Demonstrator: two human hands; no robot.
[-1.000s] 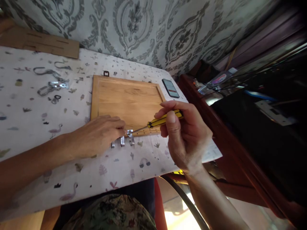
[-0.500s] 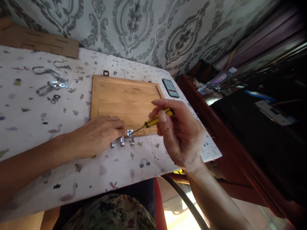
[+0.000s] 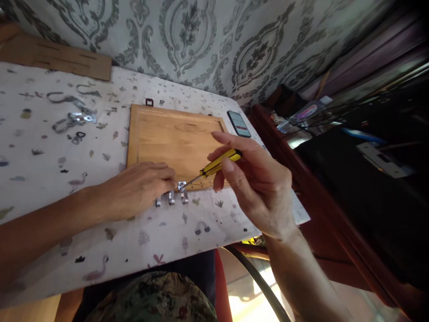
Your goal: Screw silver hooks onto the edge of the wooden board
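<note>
A framed wooden board (image 3: 174, 138) lies flat on a patterned tablecloth. Several small metal hooks (image 3: 171, 197) hang along its near edge. My left hand (image 3: 137, 190) rests on that edge, fingers closed, pressing a metal hook bracket (image 3: 182, 184) at its fingertips. My right hand (image 3: 258, 183) pinches a yellow-and-black screwdriver (image 3: 219, 163) between thumb and fingers. The screwdriver's tip touches the bracket.
Loose metal hooks and brackets (image 3: 72, 118) lie at the far left of the table. A cardboard piece (image 3: 56, 56) leans by the patterned wall. A phone (image 3: 238, 123) sits beyond the board's right corner. A dark wooden cabinet (image 3: 335, 179) stands right of the table edge.
My right hand has rolled the screwdriver handle between its fingers and shifted slightly left, with the fingers now more stretched out. The left hand and the board have stayed still.
</note>
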